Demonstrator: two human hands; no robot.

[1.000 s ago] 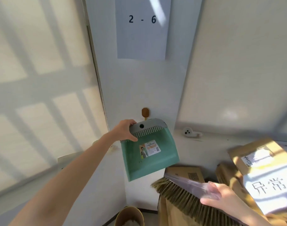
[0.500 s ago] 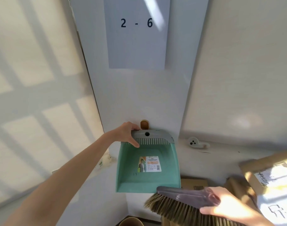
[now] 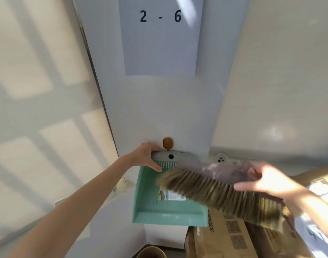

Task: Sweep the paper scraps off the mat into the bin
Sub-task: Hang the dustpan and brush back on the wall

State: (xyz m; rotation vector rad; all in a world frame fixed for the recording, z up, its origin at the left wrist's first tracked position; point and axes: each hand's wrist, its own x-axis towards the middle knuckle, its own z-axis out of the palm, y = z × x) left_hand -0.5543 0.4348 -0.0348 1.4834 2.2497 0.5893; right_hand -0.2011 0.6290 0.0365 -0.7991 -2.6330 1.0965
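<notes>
- The left hand [image 3: 150,157] has its fingers curled round the grey top rim of the dustpan [image 3: 146,202], flat to the wall with the hook [image 3: 167,143] at its 12 o'clock.
- The right hand [image 3: 267,181] clasps the brush [image 3: 215,189], which is blurred across the pan.
- The step looks like tool handling at the hook; lifting off or hanging, I cannot tell. Either calls for steadying the pan's hole at the hook.
- Paper scraps and mat are out of view. What looks like the bin [image 3: 152,253] shows its rim at 6 o'clock, and cardboard boxes [image 3: 224,235] crowd 4 o'clock.
</notes>
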